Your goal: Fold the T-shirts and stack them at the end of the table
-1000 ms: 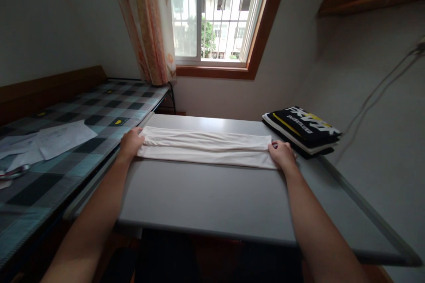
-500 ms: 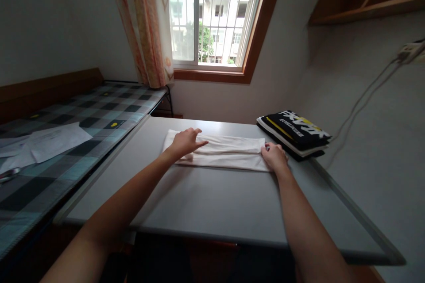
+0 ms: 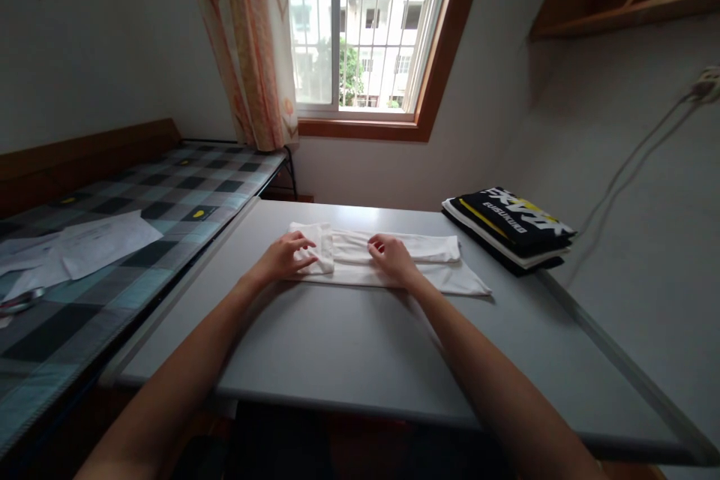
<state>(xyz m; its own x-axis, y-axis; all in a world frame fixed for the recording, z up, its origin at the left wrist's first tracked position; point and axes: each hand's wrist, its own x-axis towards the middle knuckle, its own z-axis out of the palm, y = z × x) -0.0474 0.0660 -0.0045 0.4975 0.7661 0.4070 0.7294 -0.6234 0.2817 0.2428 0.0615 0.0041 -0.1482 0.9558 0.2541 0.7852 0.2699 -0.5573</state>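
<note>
A white folded garment [image 3: 430, 249] lies as a long strip across the table, its left end turned over into a short flap [image 3: 323, 247]. My left hand [image 3: 286, 255] is at that flap, thumb and fingers apart, with the palm side toward the cloth. Over the middle of the strip is my right hand [image 3: 391, 259], its fingers loosely bent and nothing visible in them. Whether its fingertips touch the fabric I cannot tell. The strip's lower right corner spreads out to a point on the tabletop.
A stack of folded clothes [image 3: 509, 229], black on top with white lettering, sits at the right of the grey table [image 3: 349, 345]. Left of the table, a bed with a checked cover [image 3: 225, 186] holds white papers [image 3: 106, 244]. A window [image 3: 371, 30] is behind.
My right hand has left the garment's right end and moved left to its middle. The left end is now folded over as a flap. My left hand has shifted slightly left and down.
</note>
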